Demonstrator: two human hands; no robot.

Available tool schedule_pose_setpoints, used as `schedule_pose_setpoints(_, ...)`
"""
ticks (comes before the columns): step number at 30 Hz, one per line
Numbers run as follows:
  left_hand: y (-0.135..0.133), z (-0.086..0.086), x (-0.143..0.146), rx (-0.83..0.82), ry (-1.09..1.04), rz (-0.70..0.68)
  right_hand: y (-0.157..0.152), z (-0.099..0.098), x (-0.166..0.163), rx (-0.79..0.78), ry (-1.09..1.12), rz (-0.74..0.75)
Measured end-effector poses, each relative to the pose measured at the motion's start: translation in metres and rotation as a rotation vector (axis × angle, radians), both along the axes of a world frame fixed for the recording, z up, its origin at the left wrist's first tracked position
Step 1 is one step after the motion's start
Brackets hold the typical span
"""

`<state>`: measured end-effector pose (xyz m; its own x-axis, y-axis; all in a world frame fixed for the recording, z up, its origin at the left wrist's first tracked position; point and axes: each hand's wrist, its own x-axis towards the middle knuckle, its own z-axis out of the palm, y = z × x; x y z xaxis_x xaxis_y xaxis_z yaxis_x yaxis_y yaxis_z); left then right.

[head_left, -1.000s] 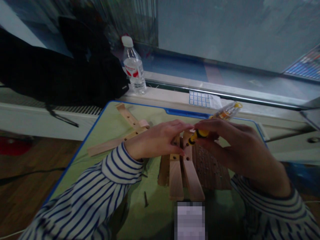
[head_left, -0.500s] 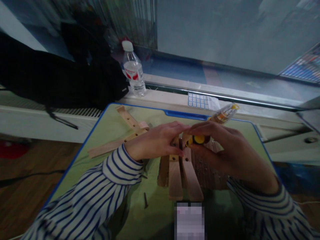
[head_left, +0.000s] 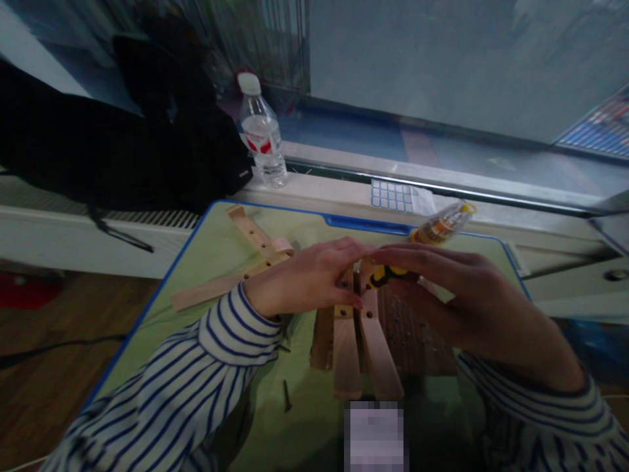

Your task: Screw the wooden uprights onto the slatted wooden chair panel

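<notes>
- Screw (head_left: 287, 396) lies loose on the table's near part; a second one, by the left cuff, is partly covered.
- Two wooden slats (head_left: 346, 360), pale, smooth, with dark drilled holes, lie side by side on a brown board (head_left: 420, 337) in mid-table, near ends splayed slightly apart. Far ends covered by the hands.
- Left hand (head_left: 309, 275): thumb and bent fingers closed on the slats' upper part; exact contact hidden.
- Right hand (head_left: 466, 295): fingers gripping a screwdriver (head_left: 386, 275), yellow and black, slanted down toward the right-hand slat. Middle of tool hidden by fingers; tip contact hard to make out. Clear handle shows orange inside, contents unclear.
- Left of the hands, a joined wooden piece (head_left: 216, 288) with holes; forearm and hand hide part.
- Folding table (head_left: 373, 225), blue-rimmed, green top.
- Beyond its far edge, a grid-patterned card (head_left: 392, 195) on the sill.
- Plastic bottle (head_left: 264, 144), white-capped, upright, holds clear liquid.
- Black bag (head_left: 122, 144) beside it, cut off at left; details lost in shadow.
</notes>
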<state>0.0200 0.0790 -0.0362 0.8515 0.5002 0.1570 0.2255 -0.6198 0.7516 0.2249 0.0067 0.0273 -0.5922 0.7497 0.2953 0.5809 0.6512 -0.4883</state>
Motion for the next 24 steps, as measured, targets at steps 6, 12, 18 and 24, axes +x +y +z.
schedule_pose_setpoints(6,-0.0001,0.0002,-0.0005,0.013,0.005,0.0,0.0004,0.0015,0.0012,0.028,-0.012,-0.013)
schedule_pose_setpoints(12,0.0008,-0.0021,-0.0003,0.02,-0.002,0.0,-0.0003,-0.0003,0.002,0.07,-0.034,-0.069)
schedule_pose_setpoints(18,0.0003,-0.0008,-0.0003,0.021,0.011,0.009,0.0005,-0.0022,0.0026,0.117,-0.079,-0.111)
schedule_pose_setpoints(24,-0.0003,-0.0016,-0.0008,0.019,0.001,0.014,0.0006,-0.0032,-0.0008,0.13,-0.068,-0.119)
